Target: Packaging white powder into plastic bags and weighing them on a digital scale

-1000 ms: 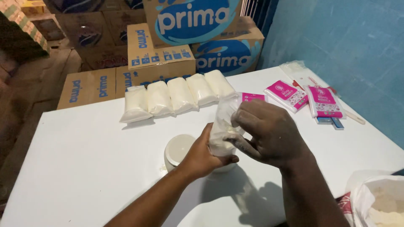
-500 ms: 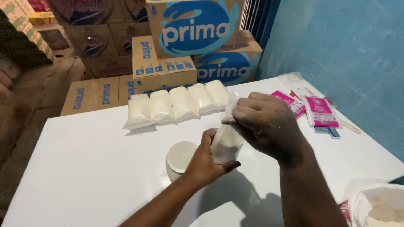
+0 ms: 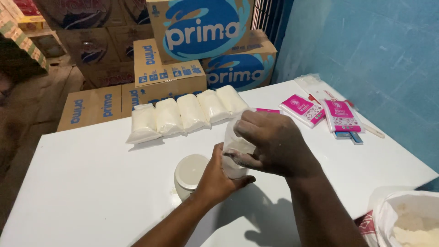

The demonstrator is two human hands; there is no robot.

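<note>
Since 0.5 s ago both hands have dropped lower toward the bench [image 3: 91,183], and the small clear bag [image 3: 233,148] of white powder now sits between them just above its surface. Right hand [image 3: 274,144] grip is pinched on the bag's upper part, fingers [image 3: 242,160] dusted white. Left hand [image 3: 219,176] cups the bag's bottom from below, grip curled around it. White round lidded tub [image 3: 190,174] stands just left of the left hand, touching it. 5 filled white bags [image 3: 183,114] lie in a row at the far edge. Pink packets [image 3: 320,112] lie to the right, well apart. Open sack of powder [image 3: 409,219] sits bottom right. Cardboard boxes [image 3: 201,45] are stacked behind the bench.
</note>
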